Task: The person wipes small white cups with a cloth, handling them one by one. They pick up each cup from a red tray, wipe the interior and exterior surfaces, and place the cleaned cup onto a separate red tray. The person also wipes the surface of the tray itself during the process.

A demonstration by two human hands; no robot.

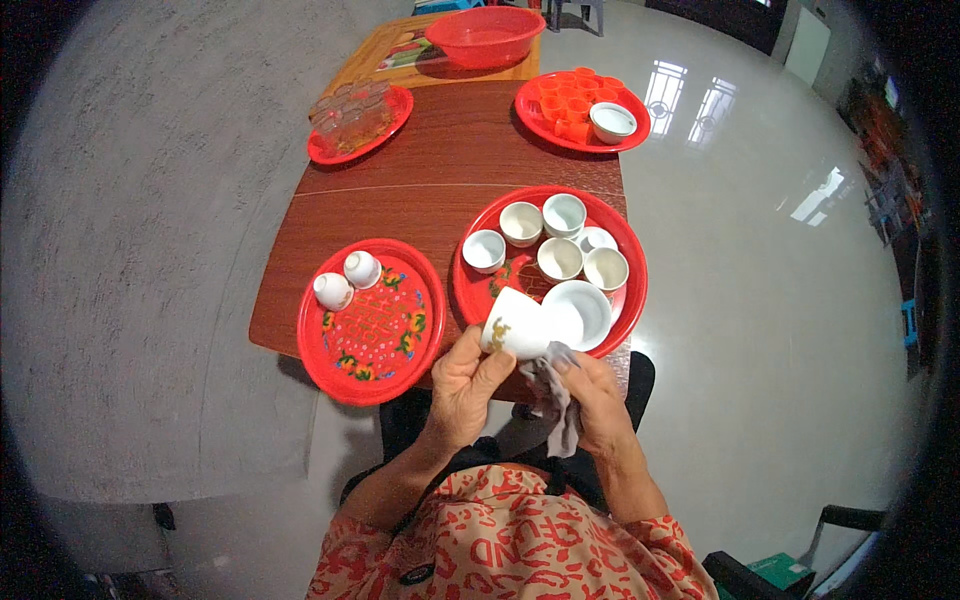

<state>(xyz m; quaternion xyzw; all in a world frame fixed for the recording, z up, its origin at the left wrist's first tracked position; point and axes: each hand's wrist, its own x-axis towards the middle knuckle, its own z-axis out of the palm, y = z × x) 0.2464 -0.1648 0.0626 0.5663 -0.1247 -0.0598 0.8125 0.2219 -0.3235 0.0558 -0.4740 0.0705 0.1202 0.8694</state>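
My left hand [466,388] is closed round a white cup with a gold pattern [513,325], held tilted over the near edge of the right red tray [638,272]. In my right hand [602,402] is a bunched grey cloth [563,418], pressed near the cup's lower right side. Behind the held cup sits a larger white bowl [590,310] on that tray. Several small white cups stand there too, among them an upright cup [485,252] at the left. On the left red tray [372,342], with its flower print, rest two upturned white cups [333,291].
A red plate of clear glasses [355,118] is at the far left of the brown table [420,190]. At the far right, a red plate holds several orange cups [575,100] and a white bowl [612,121]. Beyond stands a large red basin [486,40].
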